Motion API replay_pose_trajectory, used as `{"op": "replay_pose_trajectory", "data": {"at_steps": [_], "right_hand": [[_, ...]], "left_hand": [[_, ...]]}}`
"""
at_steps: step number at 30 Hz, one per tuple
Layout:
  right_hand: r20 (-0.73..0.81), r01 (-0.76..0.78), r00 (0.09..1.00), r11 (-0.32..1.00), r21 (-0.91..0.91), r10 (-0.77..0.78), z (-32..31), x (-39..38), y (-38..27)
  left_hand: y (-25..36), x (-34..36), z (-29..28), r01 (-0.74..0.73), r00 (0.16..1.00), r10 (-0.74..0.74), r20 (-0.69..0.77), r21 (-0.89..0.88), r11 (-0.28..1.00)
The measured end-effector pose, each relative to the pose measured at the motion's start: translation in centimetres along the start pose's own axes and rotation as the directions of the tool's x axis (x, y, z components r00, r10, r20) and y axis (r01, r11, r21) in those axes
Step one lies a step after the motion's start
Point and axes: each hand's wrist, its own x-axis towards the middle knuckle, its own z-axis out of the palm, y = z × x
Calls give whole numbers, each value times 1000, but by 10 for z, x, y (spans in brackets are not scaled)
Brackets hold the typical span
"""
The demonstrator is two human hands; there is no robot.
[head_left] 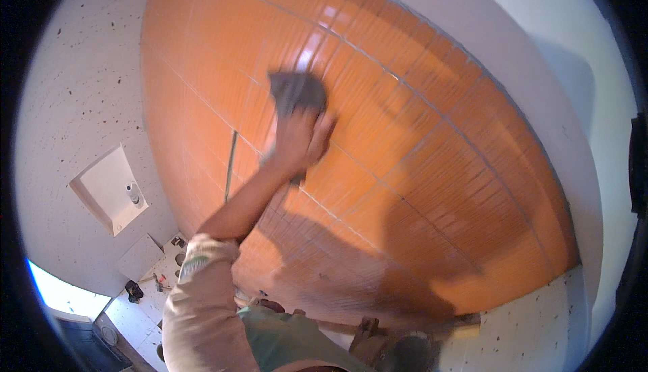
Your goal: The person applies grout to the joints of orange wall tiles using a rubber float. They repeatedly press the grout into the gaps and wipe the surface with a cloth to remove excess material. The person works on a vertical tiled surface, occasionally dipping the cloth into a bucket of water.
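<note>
One bare left hand (297,139) is out on the surface in front of the person, its fingers bent over a dark grey, soft-looking pad or cloth (298,92); the grip looks narrow, with one digit standing a little apart on the right side, though blur hides how tightly the rest close. The right hand's fingers I cannot make out from here. The pad lies under the left fingers, against a broad, glossy orange tiled surface (378,136), toward its upper middle. Its edges are smeared by blur, with one corner jutting out on the left. The orange is finely streaked, crossed by pale and grey joint lines, hazed with a whitish film lower down, and carries a bright reflection just above the pad. A large shadow falls over the lower right. To the left, a white speckled wall (88,115) has a square recess (101,186) holding a pale bottle (133,194).
</note>
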Motion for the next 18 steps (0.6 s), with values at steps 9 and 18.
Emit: {"op": "replay_pose_trajectory", "data": {"at_steps": [9, 18], "right_hand": [[59, 26, 998, 993, -119, -19, 11, -1, 0], [254, 153, 964, 947, -283, -80, 18, -10, -1]], "left_hand": [[71, -40, 36, -218, 962, 209, 173, 34, 975], [35, -148, 26, 29, 985, -35, 168, 38, 999]]}}
